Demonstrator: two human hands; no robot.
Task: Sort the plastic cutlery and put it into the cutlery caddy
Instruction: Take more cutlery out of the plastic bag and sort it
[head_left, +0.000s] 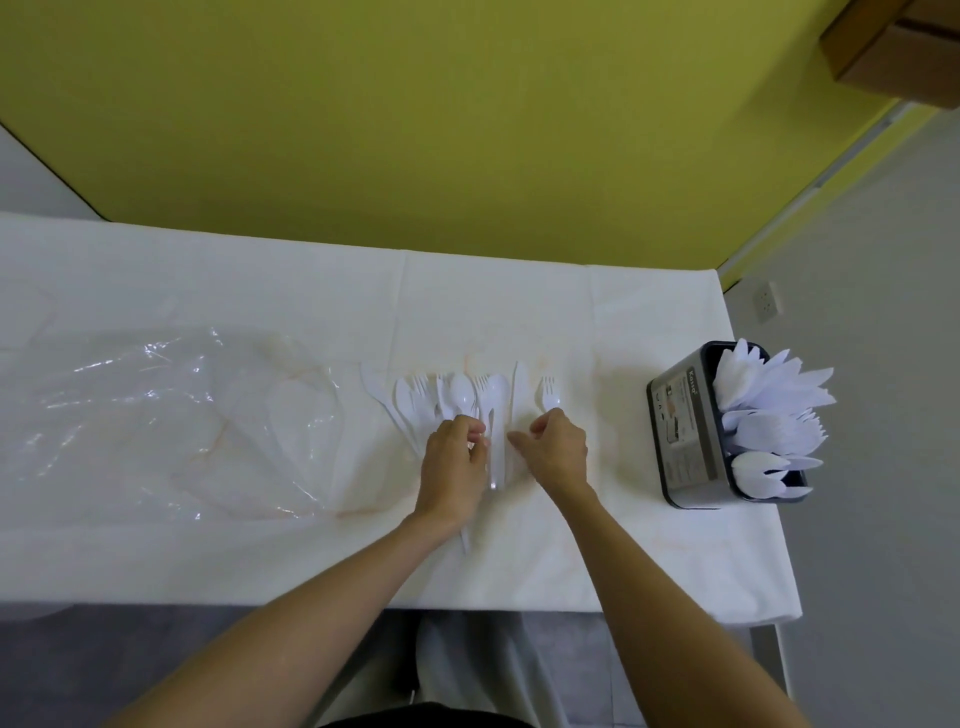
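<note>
Both forearms reach from the near edge over the white-covered bench (649, 312), where a clear plastic bag (171, 421) lies toward the left end and the cutlery caddy (685, 431) stands at the right edge, already holding white pieces. At mid-bench the left hand (453, 467) curls its fingers onto the loose plastic cutlery (457, 400). Just beside it, the right hand (556, 449) has its fingers bent around the handle of a fork (548, 393).

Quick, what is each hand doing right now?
Left hand: fingers curled shut on white plastic cutlery from the pile.
Right hand: fingers curled over the table beside the pile; cannot tell whether it holds anything.
</note>
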